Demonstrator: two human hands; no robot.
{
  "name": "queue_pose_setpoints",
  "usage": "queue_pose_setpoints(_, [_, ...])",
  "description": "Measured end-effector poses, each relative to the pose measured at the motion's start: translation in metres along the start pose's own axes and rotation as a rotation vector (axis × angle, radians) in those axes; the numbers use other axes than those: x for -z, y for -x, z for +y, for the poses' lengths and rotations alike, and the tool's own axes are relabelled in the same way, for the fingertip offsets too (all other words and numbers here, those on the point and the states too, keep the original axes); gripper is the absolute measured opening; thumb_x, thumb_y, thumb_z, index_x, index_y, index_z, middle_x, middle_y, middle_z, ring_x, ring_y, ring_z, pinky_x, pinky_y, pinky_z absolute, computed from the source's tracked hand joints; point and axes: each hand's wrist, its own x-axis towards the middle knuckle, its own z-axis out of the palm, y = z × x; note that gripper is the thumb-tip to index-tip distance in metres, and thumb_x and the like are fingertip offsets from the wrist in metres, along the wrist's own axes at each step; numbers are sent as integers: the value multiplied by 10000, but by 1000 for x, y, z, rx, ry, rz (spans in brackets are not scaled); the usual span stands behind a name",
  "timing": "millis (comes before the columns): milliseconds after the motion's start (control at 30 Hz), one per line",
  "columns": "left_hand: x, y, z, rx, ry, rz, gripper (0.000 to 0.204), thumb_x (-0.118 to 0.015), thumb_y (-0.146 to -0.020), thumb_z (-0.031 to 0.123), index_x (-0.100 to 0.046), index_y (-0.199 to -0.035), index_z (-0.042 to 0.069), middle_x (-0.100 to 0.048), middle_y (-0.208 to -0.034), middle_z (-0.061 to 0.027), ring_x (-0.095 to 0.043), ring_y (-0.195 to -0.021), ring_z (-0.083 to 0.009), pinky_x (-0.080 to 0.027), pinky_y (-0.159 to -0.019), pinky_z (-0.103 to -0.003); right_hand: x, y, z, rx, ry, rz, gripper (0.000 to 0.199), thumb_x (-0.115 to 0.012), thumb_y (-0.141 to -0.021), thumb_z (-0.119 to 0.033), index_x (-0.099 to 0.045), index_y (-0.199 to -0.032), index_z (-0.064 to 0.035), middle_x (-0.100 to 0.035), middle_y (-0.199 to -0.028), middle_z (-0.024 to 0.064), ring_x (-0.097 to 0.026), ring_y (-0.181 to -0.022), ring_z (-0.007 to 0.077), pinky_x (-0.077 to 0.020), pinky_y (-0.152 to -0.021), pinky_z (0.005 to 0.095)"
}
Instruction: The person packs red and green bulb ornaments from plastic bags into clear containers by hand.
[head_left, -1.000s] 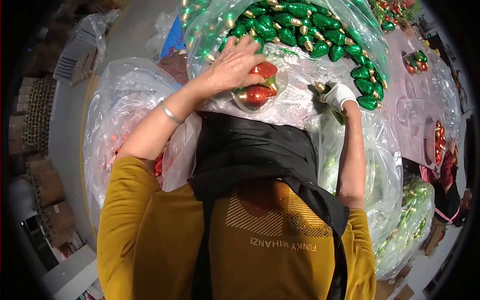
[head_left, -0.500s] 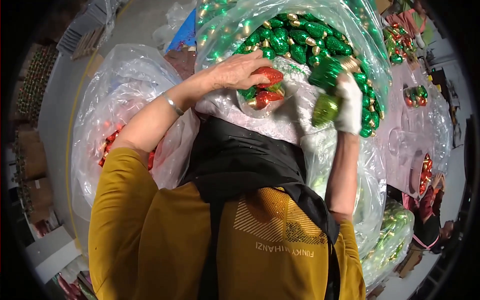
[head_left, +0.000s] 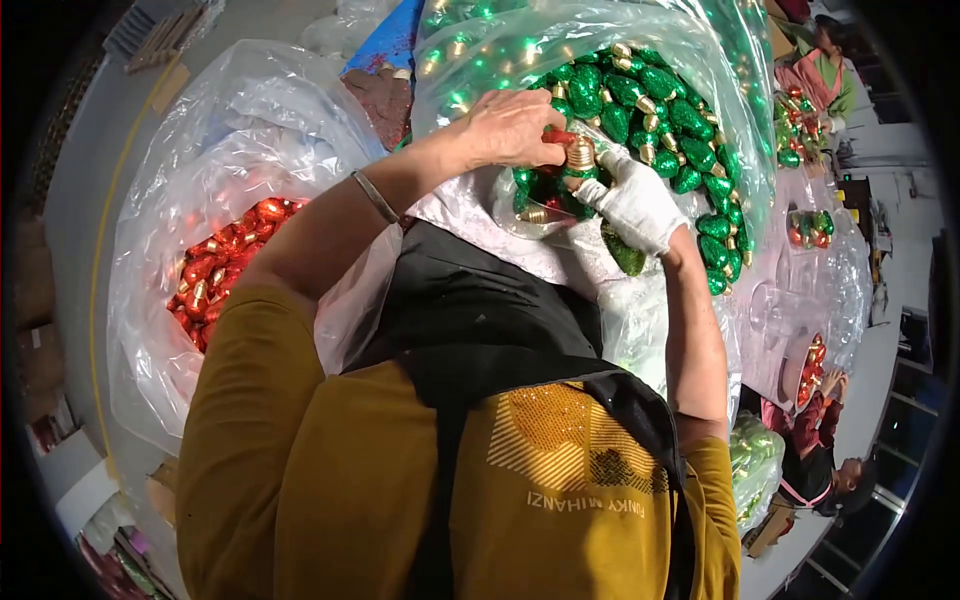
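At my far left a clear plastic bag holds a heap of red bulb ornaments. My bare left hand is curled shut, fingertips pinching a red ornament. Just beside it, my white-gloved right hand closes around a green ornament with a gold cap. Both hover over a small clear tray of green pieces, before the big bag of green ornaments.
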Motion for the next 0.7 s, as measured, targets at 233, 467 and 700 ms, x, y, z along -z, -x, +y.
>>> queue_pose_setpoints(233, [-6,1,-8,29,115,93,466,-605,-775,401,-663,-1041,24,-573,-1034,-185,-569,-988,-344,-456,-869,-428,-9,0,-27,-297,250,203,481,-620,-829,-391,-574,-1129,-19,-653,-923,235,-641,-850,379,-500,-756,429])
queue_pose_setpoints(467, [-18,-6,-8,-262,88,289,432,-565,-798,262,-601,-1187,76,-568,-1153,-150,-515,-1095,-291,-427,-919,-406,-8,-11,-38,-366,517,45,389,-542,-868,-387,-615,-990,-25,-659,-856,220,-645,-803,380,-501,-715,456])
queue_pose_setpoints(700, [-29,-13,-10,-409,174,180,439,-522,-798,174,-567,-1229,104,-575,-1120,-62,-512,-1038,-243,-419,-911,-359,-1,-31,-6,-119,803,-191,365,-479,-913,-364,-645,-937,-40,-660,-867,215,-643,-809,375,-500,-717,464])
